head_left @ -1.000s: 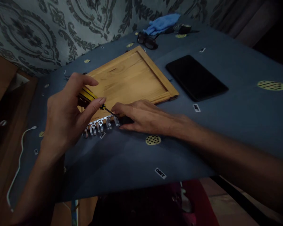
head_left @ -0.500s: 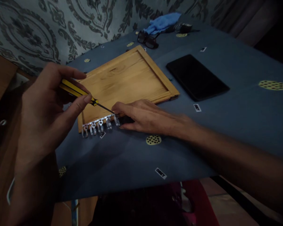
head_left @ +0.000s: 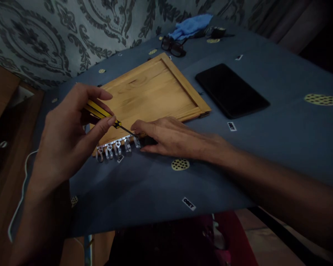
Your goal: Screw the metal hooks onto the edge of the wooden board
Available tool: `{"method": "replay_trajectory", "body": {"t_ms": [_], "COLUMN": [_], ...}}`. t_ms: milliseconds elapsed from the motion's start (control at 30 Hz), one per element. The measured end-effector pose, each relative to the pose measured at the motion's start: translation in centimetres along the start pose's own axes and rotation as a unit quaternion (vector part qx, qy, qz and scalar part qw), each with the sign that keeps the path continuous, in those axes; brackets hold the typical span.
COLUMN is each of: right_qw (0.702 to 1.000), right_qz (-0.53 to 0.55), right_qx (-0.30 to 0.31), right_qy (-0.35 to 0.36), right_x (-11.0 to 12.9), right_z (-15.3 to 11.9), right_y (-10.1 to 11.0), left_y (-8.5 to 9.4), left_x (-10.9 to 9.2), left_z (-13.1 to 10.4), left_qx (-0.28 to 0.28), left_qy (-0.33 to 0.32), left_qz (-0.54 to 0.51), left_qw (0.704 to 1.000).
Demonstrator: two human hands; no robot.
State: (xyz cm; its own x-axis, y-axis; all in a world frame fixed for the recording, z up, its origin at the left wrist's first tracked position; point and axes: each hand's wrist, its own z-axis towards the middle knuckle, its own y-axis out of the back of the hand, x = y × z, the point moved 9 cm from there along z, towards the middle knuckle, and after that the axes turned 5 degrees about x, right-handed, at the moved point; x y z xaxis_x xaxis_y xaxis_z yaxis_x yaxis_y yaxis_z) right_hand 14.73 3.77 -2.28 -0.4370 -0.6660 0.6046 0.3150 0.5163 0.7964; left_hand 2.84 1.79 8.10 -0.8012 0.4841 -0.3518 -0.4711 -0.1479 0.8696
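My left hand [head_left: 74, 133] is closed around the yellow and black handle of a screwdriver [head_left: 100, 112]. Its thin shaft slants down to the right, and the tip is at the rightmost of several metal hooks [head_left: 117, 145]. These hooks sit in a row along the near edge of a wooden panel [head_left: 150, 92] with a raised frame. My right hand [head_left: 169, 136] presses at that edge beside the last hook, thumb and fingers around the rim. What lies under its fingers is partly hidden; a dark piece shows between them.
On the blue patterned tablecloth [head_left: 266, 155], a black tablet [head_left: 231, 90] lies right of the panel. Behind are dark glasses [head_left: 173, 47], a blue cloth [head_left: 192, 26] and a small black object [head_left: 216, 32]. A patterned curtain [head_left: 100, 26] hangs at the back; a white cable [head_left: 23, 188] runs at left.
My left hand has moved right and slightly down with the screwdriver, its handle now nearer the hooks. The right hand has stayed in place on the panel's edge.
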Motion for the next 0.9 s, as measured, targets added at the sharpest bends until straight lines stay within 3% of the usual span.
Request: {"method": "replay_trajectory", "body": {"t_ms": [333,500,800,900], "right_qw": [1.0,1.0,1.0,1.0], "right_qz": [-0.008,0.0,-0.002,0.0], "right_qx": [-0.003,-0.007,-0.006,-0.01], "right_qy": [0.004,0.007,0.008,0.016], "right_x": [0.0,0.0,0.0,0.0], "right_z": [0.0,0.0,0.0,0.0], "right_y": [0.0,0.0,0.0,-0.1], "left_y": [0.0,0.0,-1.6,-1.1], "left_x": [-1.0,-0.9,-1.4,-1.2], "left_z": [0.4,0.3,0.3,0.3], "left_qx": [-0.005,-0.006,0.097,0.081], "left_qy": [-0.016,-0.034,-0.082,-0.059], "left_qz": [0.055,0.025,0.026,-0.001], "left_qw": [0.998,0.999,0.991,0.995]}}
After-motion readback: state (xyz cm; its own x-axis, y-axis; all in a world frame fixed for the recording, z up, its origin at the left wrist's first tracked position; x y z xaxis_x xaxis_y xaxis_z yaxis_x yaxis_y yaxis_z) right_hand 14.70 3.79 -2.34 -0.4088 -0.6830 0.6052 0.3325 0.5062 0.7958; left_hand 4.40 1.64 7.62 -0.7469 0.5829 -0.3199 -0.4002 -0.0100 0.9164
